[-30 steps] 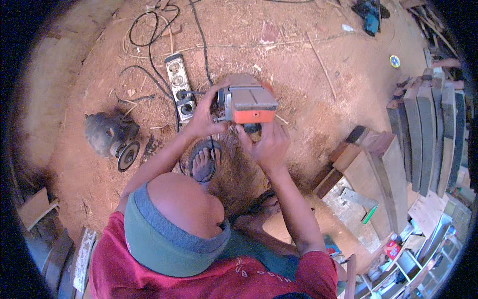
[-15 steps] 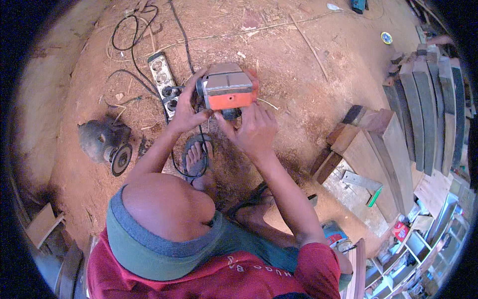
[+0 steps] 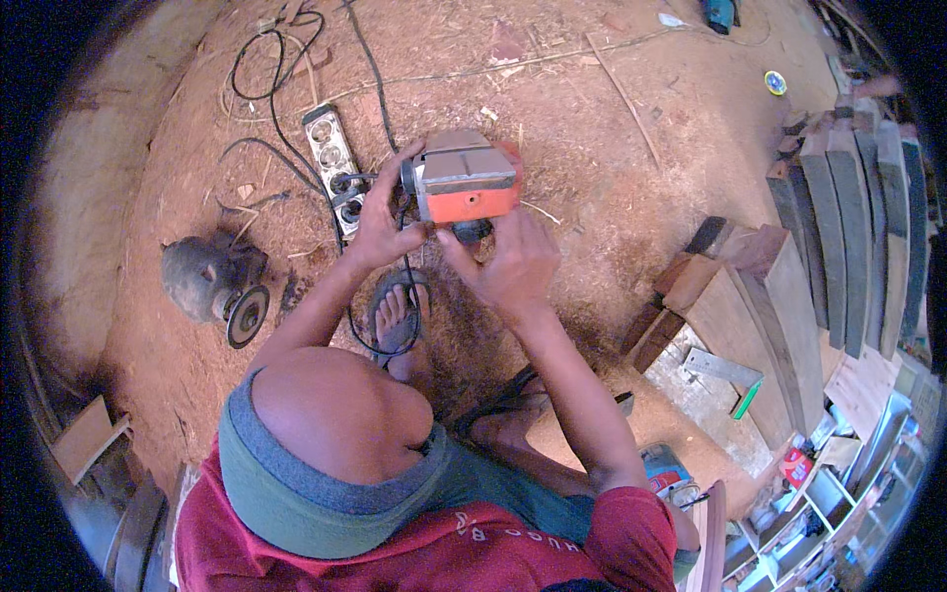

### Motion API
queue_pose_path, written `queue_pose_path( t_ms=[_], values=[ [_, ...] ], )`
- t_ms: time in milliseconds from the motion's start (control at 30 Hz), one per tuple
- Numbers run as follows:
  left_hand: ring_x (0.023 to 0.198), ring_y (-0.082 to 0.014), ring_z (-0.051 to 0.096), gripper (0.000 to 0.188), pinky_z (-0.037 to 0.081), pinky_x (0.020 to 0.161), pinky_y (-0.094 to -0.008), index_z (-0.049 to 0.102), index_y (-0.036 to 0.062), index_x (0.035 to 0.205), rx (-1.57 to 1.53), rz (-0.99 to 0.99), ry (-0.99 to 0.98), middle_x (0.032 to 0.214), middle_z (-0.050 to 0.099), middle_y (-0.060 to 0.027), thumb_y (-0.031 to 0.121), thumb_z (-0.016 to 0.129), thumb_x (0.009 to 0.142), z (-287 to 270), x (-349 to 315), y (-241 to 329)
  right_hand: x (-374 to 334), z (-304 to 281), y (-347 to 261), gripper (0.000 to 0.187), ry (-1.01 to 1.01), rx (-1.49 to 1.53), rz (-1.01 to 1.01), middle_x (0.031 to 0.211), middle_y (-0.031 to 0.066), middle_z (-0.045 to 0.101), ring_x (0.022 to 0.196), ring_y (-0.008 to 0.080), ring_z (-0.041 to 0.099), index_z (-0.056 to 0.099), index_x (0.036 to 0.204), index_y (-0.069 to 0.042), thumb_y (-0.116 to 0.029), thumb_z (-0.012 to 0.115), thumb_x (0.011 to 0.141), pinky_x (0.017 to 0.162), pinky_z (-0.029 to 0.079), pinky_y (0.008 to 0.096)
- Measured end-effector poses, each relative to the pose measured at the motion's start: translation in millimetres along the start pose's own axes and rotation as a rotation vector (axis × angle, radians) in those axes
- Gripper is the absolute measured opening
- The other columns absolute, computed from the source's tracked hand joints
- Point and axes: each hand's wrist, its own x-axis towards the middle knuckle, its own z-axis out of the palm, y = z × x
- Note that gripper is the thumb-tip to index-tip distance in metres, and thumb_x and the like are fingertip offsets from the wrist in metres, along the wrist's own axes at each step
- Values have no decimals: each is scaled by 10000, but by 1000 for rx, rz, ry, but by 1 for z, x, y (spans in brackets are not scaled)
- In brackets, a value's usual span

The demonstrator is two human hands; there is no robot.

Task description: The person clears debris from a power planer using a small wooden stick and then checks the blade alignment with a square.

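Observation:
An orange-red electric hand planer [image 3: 472, 203] is held up in front of me, its flat grey sole facing up. My left hand [image 3: 381, 229] grips its left end, with the thumb along the near side. My right hand [image 3: 513, 259] holds the near right side, fingers bent against the orange body by a black knob [image 3: 472, 232]. The far ends of some fingers are hidden behind the tool. A black cable [image 3: 406, 286] hangs below my left hand and loops by my sandalled foot [image 3: 395, 316].
A white power strip [image 3: 332, 158] with plugs lies beyond my left hand. At left stands a dark grinder [image 3: 202, 276] with a disc. Curved wooden pieces [image 3: 760, 296], a metal square [image 3: 722, 368] and a green-handled tool [image 3: 748, 399] lie at right, near a compartmented rack [image 3: 827, 491].
The whole scene has shifted slightly right and down in the picture. Both hands keep their hold on the planer, whose pose looks nearly the same.

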Motion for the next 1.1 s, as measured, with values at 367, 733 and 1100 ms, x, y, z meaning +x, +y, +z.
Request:
queue_pose_path(
  t_ms=[367,733,1100],
  values=[
    [1442,-339,374,1030,295,1190,-433,341,11,1505,50,-15,84,1518,415,-219,225,861,643,32,-3,19,45,-17,-36,906,331,644,465,1231,190,534,1172,289,541,405,1347,56,-324,920,705,1022,436,411],
    [1432,-423,355,1207,317,1186,-456,256,-30,1514,260,-73,129,1521,361,-284,346,950,600,53,10,34,63,-20,-1,659,378,423,454,1132,190,663,1029,253,647,548,1239,82,-270,868,783,912,510,368],
    [1359,-407,453,1123,363,1151,-477,401,-4,1451,290,13,230,1453,464,-241,356,966,549,51,5,30,74,-16,13,666,311,466,268,1034,196,679,960,315,671,589,1182,52,-307,894,712,853,537,402]
  ],
)
